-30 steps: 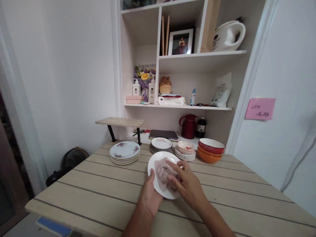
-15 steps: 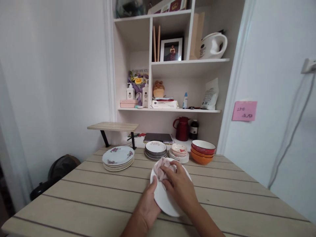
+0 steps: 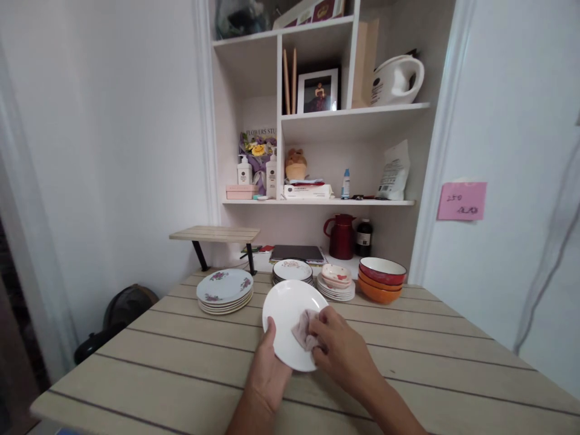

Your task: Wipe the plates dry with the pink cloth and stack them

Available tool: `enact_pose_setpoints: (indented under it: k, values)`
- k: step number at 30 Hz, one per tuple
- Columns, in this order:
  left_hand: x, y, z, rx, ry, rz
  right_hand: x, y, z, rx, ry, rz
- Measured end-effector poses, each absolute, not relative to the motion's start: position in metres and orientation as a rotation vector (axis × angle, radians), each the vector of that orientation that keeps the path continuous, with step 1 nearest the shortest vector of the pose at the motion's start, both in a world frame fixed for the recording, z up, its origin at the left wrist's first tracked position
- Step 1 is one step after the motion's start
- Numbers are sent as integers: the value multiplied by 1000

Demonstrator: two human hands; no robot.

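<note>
Gripped in left hand [image 3: 269, 371]: white plate [image 3: 284, 302], partly hiding dark-rimmed plates [image 3: 292, 269]; right hand [image 3: 342, 347] pinches cloth [image 3: 303, 330]; stacked bowls [image 3: 381, 280] beyond

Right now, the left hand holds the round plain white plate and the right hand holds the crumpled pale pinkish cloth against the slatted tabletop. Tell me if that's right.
Wrong in one point: the head view shows the crumpled pale pinkish cloth against the round plain white plate, not the slatted tabletop. The left hand does hold that plate, and the right hand the cloth.
</note>
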State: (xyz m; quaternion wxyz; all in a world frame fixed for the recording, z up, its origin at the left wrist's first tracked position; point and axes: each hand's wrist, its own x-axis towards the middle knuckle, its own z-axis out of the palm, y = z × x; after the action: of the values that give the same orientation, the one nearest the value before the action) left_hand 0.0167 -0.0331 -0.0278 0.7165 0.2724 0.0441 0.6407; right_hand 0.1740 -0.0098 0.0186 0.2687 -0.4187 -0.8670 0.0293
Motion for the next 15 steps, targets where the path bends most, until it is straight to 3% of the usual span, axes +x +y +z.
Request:
enact_pose_setpoints:
  k: [7, 15]
  values:
    - [26, -33, -30, 477, 261, 1409, 165, -13, 12, -780, -2407, 413]
    - [39, -34, -28, 472, 250, 1338, 165, 9, 5, -948, -2220, 84]
